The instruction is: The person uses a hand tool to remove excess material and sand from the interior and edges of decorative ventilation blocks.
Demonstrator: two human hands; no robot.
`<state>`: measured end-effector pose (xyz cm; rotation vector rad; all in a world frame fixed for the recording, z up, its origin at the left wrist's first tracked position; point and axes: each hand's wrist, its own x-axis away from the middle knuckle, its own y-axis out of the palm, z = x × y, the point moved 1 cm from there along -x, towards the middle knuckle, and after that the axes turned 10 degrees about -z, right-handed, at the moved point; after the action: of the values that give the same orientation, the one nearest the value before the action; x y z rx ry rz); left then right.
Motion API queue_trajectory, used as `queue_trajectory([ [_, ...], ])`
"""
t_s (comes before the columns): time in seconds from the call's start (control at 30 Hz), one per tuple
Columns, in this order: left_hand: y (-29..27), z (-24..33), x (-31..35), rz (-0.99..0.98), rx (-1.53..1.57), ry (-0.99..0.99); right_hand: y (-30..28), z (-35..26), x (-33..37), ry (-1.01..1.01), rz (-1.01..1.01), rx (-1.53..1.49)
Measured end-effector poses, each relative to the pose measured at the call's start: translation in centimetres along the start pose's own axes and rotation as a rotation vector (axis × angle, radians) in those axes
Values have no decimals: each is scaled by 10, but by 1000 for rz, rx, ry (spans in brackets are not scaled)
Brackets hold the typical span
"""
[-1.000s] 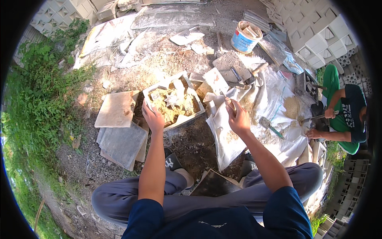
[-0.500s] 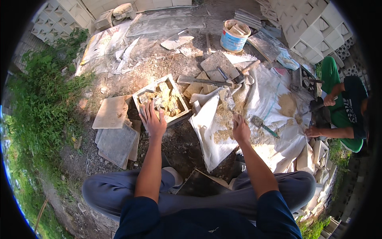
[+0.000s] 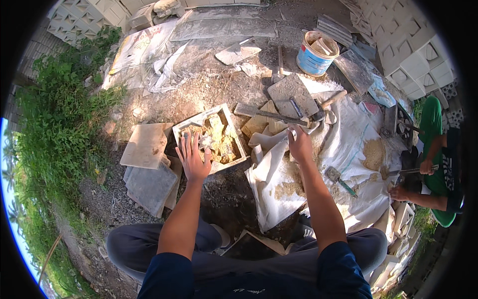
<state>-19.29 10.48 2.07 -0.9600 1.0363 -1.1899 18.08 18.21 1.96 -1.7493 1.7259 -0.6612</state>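
Observation:
My left hand [image 3: 194,162] is spread open over the near left rim of a square mould [image 3: 232,119]. Yellowish, crumbly material and broken lumps [image 3: 216,134] lie inside the mould. To the right, my right hand [image 3: 300,145] is closed above the crumpled white sack sheet [image 3: 271,187]. It seems to keep its grip on the trowel, whose blade is now mostly hidden by the hand. Just beyond it are a long wooden bar [image 3: 271,114] and a hammer [image 3: 331,101]. A brush-like tool with a green handle [image 3: 341,181] rests on the sheet.
Flat tiles [image 3: 147,144] are stacked left of the mould. A blue-and-white bucket [image 3: 315,57] stands at the back right, and a flat float [image 3: 238,51] lies at the back. A co-worker [image 3: 438,164] sits at the far right with a tool. Plants [image 3: 59,114] border the left.
My view has shifted, so the scene sits lower and further right. My right hand has moved away from me toward the wooden bar, and the trowel's blade has gone from sight. My left hand stays spread.

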Motion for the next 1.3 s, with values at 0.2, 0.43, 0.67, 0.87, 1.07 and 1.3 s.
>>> queue_trajectory([
  [0.2,-9,2,-3,-2,107,-53,30,9,-75,-82,-277,292],
  [0.43,-15,-7,-3,21,189,-63,67,19,-87,126,-436,529],
  [0.67,-13,-6,-4,11,293,-39,48,25,-98,36,-527,567],
  [0.87,-9,-7,-1,2,286,-32,22,-25,-106,-14,-832,426],
  [1.07,-9,-12,3,92,367,-31,36,-87,-62,126,-914,290],
  [1.3,0,-28,12,284,433,-44,-10,-170,-23,159,-527,163],
])
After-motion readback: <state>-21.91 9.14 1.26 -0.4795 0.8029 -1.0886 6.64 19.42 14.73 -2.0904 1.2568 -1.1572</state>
